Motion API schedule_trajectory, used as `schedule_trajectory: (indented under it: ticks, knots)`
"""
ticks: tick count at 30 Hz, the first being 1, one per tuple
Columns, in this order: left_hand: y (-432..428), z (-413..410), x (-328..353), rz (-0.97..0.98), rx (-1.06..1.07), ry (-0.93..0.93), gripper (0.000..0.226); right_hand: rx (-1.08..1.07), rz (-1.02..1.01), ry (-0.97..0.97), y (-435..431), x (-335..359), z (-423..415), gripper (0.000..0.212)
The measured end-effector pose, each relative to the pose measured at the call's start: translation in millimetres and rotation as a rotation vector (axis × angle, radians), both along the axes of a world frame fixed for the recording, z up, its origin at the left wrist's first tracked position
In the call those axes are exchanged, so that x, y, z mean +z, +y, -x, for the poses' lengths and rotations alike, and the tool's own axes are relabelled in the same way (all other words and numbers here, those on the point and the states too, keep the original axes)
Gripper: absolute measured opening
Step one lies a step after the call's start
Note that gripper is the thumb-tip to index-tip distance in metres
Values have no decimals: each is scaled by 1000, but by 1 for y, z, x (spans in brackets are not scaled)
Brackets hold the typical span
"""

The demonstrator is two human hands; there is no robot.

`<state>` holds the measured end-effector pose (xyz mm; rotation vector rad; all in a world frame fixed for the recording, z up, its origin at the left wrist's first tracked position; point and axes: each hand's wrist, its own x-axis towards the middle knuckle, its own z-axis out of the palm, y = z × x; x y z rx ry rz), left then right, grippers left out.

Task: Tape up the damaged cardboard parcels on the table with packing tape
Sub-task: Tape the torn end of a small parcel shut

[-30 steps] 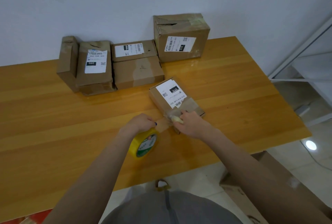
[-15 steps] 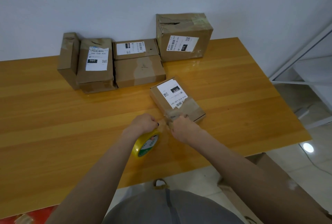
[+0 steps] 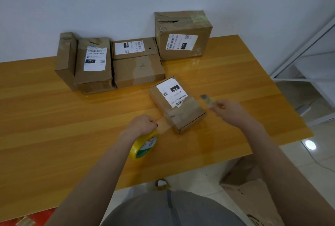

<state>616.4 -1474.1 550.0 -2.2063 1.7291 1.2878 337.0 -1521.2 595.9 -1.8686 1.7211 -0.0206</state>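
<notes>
**Small parcel taped at near end; cutter held off to the right**

We note the left hand (image 3: 140, 125) curled closed around the yellow tape roll (image 3: 145, 145), which stands on edge on the wooden table (image 3: 54, 135). A strip of tape (image 3: 164, 123) runs from the roll to the near end of the small parcel (image 3: 176, 104), which lies flat with its label up. The right hand (image 3: 226, 109) is clenched on a blurred cutter (image 3: 208, 99), just right of that parcel. Five more parcels (image 3: 135, 62) sit by the wall.
</notes>
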Motion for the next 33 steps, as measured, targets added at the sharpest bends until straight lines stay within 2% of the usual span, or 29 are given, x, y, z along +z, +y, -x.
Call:
schedule_trajectory:
  ticks: [1, 5, 9, 11, 12, 14, 15, 17, 20, 21, 28, 33]
  knots:
    - [0, 0, 0, 1, -1, 1, 21, -98, 58, 17, -1, -10, 8, 23]
    - [-2, 4, 2, -6, -33, -15, 20, -303, 84, 169, 11, -61, 15, 32]
    - [2, 8, 7, -11, -46, -54, 21, -383, 159, 259, 26, -89, 11, 35]
    - [3, 8, 6, -10, -35, -53, 20, -458, 219, 230, 24, -80, -5, 39]
    - [3, 8, 5, -10, -28, -49, 21, -413, 325, 188, 22, -74, -17, 36]
    - [3, 7, 4, -4, -13, -40, 23, -124, 549, 73, 22, -66, -49, 30]
    - [4, 7, 4, 2, -8, -38, 23, 39, 575, 40, 23, -67, -66, 30]
    - [5, 5, 5, 5, 6, -28, 25, 275, 462, 36, 27, -66, -101, 38]
    - [6, 2, 8, 16, 34, -10, 25, 312, 185, 126, 28, -80, -126, 54]
    - [6, 1, 8, 22, 38, -3, 24, 333, 168, 197, 27, -82, -128, 55]
    - [6, 2, 7, 25, 24, -21, 26, 387, 198, 307, 30, -83, -130, 57]
    - [6, 0, 7, 19, 24, -4, 20, 390, 239, 252, 31, -87, -120, 56]
